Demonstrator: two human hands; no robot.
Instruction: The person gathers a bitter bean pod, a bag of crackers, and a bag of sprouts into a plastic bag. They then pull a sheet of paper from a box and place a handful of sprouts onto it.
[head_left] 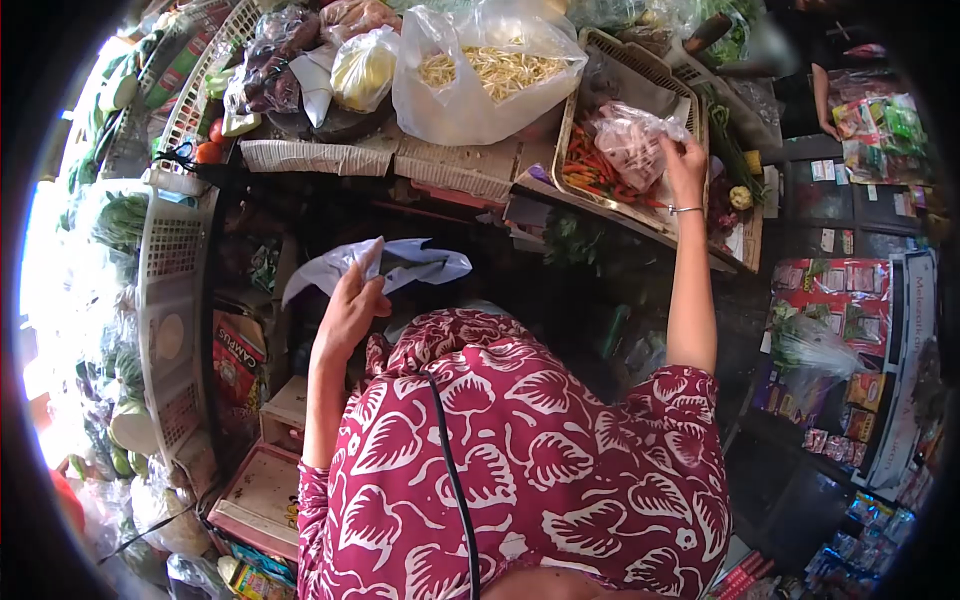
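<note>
My left hand (354,292) pinches a thin, pale, translucent plastic bag (425,262), which hangs loosely to both sides of the fingers over the dark gap in front of my body. Farther off to the right, my right hand (684,165) reaches over a shallow woven tray (630,215). Its fingers are closed on the edge of a clear plastic bag (625,145) with pinkish contents that I cannot make out. Red and orange chillies (600,175) lie beside and below that bag in the tray.
A large plastic bag of bean sprouts (500,75) stands on the counter ahead. White plastic crates (172,260) with vegetables line the left. Hanging sachets (830,290) fill the right side. Another person's arm (822,100) shows at the upper right.
</note>
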